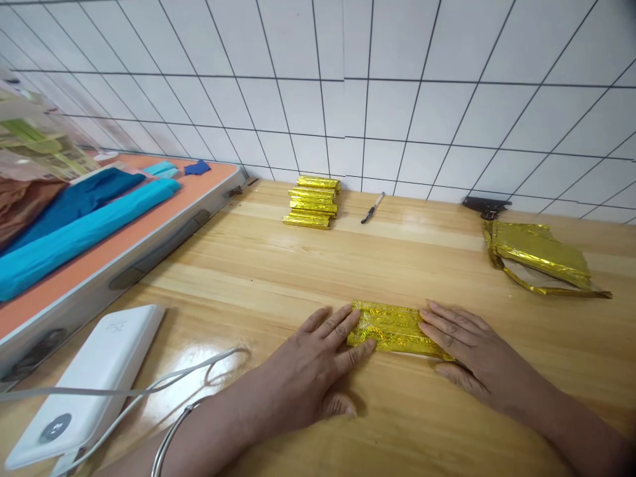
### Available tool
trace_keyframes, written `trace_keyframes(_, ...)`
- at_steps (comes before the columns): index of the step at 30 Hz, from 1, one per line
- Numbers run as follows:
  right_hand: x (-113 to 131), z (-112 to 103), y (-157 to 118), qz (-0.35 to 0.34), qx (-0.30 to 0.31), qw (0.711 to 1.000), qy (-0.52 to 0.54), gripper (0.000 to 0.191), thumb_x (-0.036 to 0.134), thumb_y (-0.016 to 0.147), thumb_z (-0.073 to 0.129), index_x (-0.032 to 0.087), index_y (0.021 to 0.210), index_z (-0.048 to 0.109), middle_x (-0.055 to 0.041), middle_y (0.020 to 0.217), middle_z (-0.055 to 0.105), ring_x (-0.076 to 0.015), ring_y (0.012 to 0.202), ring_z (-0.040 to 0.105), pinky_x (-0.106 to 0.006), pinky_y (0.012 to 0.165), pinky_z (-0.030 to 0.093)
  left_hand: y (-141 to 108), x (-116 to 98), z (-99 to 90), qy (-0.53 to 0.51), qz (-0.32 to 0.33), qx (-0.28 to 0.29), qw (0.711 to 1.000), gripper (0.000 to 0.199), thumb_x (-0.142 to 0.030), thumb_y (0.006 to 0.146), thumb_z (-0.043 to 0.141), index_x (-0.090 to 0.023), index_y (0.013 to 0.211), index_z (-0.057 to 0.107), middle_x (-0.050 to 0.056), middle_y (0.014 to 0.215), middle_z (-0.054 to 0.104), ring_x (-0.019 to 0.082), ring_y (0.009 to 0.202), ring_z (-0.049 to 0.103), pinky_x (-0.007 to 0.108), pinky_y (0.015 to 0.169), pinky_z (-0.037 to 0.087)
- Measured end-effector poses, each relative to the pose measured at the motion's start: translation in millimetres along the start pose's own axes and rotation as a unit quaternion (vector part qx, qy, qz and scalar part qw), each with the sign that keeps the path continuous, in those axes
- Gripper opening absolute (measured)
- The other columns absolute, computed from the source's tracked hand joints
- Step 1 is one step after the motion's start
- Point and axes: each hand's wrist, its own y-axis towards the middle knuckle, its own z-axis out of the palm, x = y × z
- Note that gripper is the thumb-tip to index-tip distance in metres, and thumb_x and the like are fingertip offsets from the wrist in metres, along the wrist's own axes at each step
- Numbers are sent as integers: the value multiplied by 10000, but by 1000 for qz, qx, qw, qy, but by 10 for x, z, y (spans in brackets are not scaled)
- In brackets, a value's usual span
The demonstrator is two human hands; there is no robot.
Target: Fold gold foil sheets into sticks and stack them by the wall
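Note:
A strip of shiny gold foil paper (392,324), with folds along its length, lies flat on the wooden table (268,265) in front of me. At its left end my left hand (322,358) rests with fingers outstretched, the fingertips pressing on the foil. My right hand (472,344) lies over the right end, its fingers stretched flat and covering part of it. Farther back, several folded gold foil pieces (312,202) sit in a row near the wall. A stack of gold foil sheets (541,252) lies at the right.
A black-and-clear pen (372,208) and a black clip-like object (487,205) lie by the tiled wall (397,79). On the left are a white power bank (94,377) with a cable (189,371) and an orange-topped case (163,199) bearing blue rolled material (99,228).

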Motion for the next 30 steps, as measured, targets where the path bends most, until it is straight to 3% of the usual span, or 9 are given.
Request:
trace_keyframes(5,22,-25,1,0,-16,1000,6,544,369,855,503,219,1359,364,-85,1354,451,-251,1296,317,-489,993,358,17,-30,-64,-8,-3,-7,1000,607,-591,824,421,-245,1321,385,147,1420,296,323,1340,185,511,1057,185)
trace_keyframes(12,47,-8,-30,-9,-34,999,22,437,300,842,535,223,1270,484,-75,1279,530,-248,1247,388,-472,967,408,45,-58,-84,-25,-11,-43,999,475,-433,854,482,-203,1266,424,115,1227,495,256,1250,356,443,1056,243)
trace_keyframes(22,51,-25,-19,-10,-40,999,36,405,256,833,548,211,1234,514,-66,1270,539,-228,1234,408,-443,984,410,56,-100,-98,-28,-36,-19,999,365,-348,853,497,-198,1184,468,93,1156,507,250,1209,385,390,987,315)
trace_keyframes(30,-16,3,-28,-22,-70,995,73,402,216,831,535,245,1233,530,-39,1243,567,-214,1201,460,-409,983,427,51,-77,-127,-34,-51,-13,998,432,-448,816,521,-225,1182,459,87,1123,510,234,1037,494,376,874,362)
